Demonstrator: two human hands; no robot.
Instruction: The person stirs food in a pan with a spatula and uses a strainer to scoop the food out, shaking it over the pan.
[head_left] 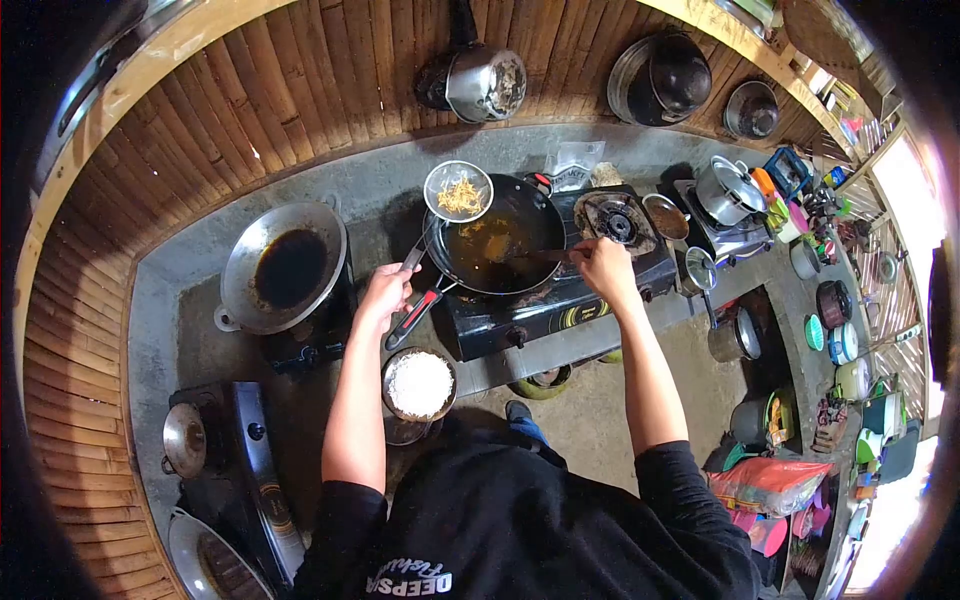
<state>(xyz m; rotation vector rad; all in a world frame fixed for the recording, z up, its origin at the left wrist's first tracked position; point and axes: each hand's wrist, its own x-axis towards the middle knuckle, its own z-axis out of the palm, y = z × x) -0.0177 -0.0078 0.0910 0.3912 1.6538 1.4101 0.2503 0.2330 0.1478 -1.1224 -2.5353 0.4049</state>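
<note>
My left hand (385, 297) is closed around the handle of a wire mesh strainer (470, 212). Golden fried shreds (459, 196) lie in the strainer, which is held over the left rim of a black frying pan (537, 215). In the pan is brownish oil (485, 245) with some bits in it. My right hand (605, 268) grips a dark utensil, seemingly a spatula (540, 256), its far end down in the oil. The pan has red-and-black handles and sits on the left burner of a gas stove (480, 335).
A large wok (235, 270) with dark liquid stands at left. Below the pan is a bowl of white rice-like food (420, 385). A bare burner (615, 220) is right of the pan, near a small pan (665, 217) and a silver pot (728, 190). Pots hang on the bamboo wall.
</note>
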